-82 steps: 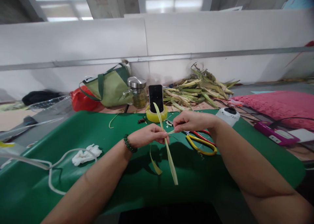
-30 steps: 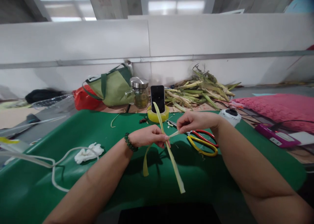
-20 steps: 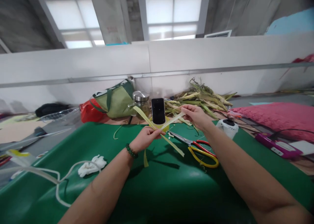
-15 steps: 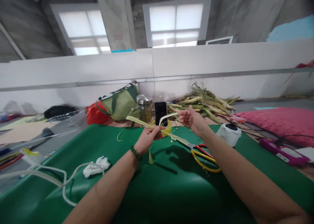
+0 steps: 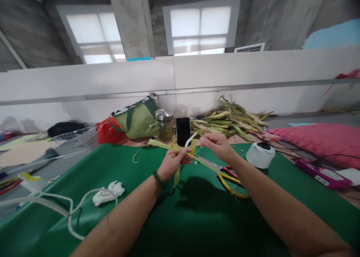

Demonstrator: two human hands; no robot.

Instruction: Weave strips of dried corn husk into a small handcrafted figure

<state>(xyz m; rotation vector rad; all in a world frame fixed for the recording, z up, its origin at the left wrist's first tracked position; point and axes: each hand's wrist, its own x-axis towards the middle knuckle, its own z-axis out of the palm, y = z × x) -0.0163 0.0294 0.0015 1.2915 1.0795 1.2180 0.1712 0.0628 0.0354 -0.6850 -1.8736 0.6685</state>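
Observation:
My left hand is closed in a pinch on pale green leaf strips. One flat length sticks out to the left, a narrow pale end rises above the fingertips, and another piece hangs below the hand. To the right, my right hand has its fingers curled together, close to the raised end but with a small gap. Whether anything thin is between those fingers is hidden. Scissors with red and yellow handles lie on the green mat below the right hand, blades pointing toward the left hand.
Behind the hands stand a phone, a yellow tape roll and a glass jar. A leaf pile lies by the wall. A white spool stands right; white cable and crumpled tissue lie left.
My right hand has come down slightly and its fingers have curled in from a looser pose. The narrow strip end, bent over toward that hand before, now points up beside it.

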